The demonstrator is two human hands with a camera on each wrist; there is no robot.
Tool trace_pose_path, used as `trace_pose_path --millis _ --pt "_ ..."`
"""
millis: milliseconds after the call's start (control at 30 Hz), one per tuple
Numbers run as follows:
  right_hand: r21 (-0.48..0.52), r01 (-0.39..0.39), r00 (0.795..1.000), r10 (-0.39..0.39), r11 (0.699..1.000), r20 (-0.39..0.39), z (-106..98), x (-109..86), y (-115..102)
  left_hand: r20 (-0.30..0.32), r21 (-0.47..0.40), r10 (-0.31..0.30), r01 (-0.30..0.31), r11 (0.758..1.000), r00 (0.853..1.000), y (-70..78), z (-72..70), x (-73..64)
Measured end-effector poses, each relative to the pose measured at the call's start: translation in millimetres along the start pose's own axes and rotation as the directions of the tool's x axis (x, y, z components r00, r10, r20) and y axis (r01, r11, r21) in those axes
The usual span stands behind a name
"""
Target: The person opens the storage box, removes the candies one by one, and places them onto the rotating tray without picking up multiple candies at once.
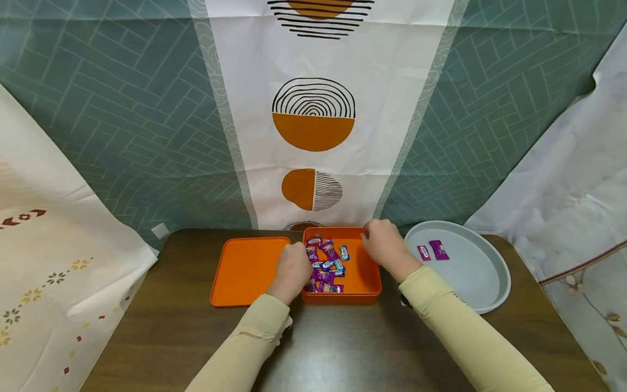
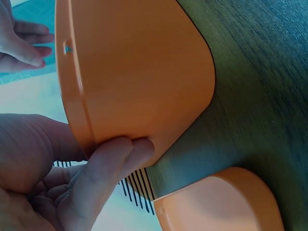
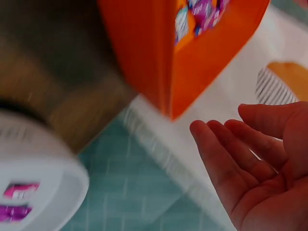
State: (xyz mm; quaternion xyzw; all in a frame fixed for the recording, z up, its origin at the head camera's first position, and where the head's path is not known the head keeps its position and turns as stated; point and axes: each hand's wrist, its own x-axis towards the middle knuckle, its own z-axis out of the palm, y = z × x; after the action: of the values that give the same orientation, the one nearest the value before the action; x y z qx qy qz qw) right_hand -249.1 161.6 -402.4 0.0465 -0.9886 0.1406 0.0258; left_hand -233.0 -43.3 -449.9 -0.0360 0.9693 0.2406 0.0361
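Observation:
An orange box stands mid-table, with several small wrapped candies gathered toward its left half. My left hand is at the box's left side; in the left wrist view its fingers press the outer wall near a corner and pinch the rim. Over the box's right edge hovers my right hand. The right wrist view shows that hand's fingers loosely bent beside the box corner, nothing held.
Left of the box lies a shallow orange tray. A round grey-white tray on the right carries a pink-red wrapped candy and a purple one. Patterned cloth hangs behind the wooden table.

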Motion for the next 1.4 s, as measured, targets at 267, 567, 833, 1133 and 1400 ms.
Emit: trace_pose_path --millis 267,567,833,1133,1400 --pt "-0.072 0.058 0.998 -0.057 0.996 0.017 24.4 -3.2 -25.9 -0.026 0.009 0.044 -0.044 0.999 0.999 2.1 0.2 -0.7" --pt "-0.067 0.019 0.991 -0.010 0.998 0.133 45.5 -8.2 -48.6 -0.005 -0.005 0.021 -0.021 1.000 1.000 -0.5 -0.9 -3.1" --pt "-0.128 0.072 0.991 -0.057 0.989 0.117 54.6 -10.4 -54.7 -0.007 -0.020 0.028 -0.028 0.999 1.000 -1.2 -1.3 -2.3" --pt "-0.167 0.079 0.984 -0.050 0.983 0.173 60.3 -11.4 -53.5 0.000 0.016 0.036 -0.036 0.999 0.999 -0.3 -1.9 1.0" --pt "-0.176 0.093 0.972 -0.051 0.980 0.229 65.4 -13.8 -50.6 0.008 0.009 0.027 -0.027 1.000 1.000 -0.5 -1.2 0.5"
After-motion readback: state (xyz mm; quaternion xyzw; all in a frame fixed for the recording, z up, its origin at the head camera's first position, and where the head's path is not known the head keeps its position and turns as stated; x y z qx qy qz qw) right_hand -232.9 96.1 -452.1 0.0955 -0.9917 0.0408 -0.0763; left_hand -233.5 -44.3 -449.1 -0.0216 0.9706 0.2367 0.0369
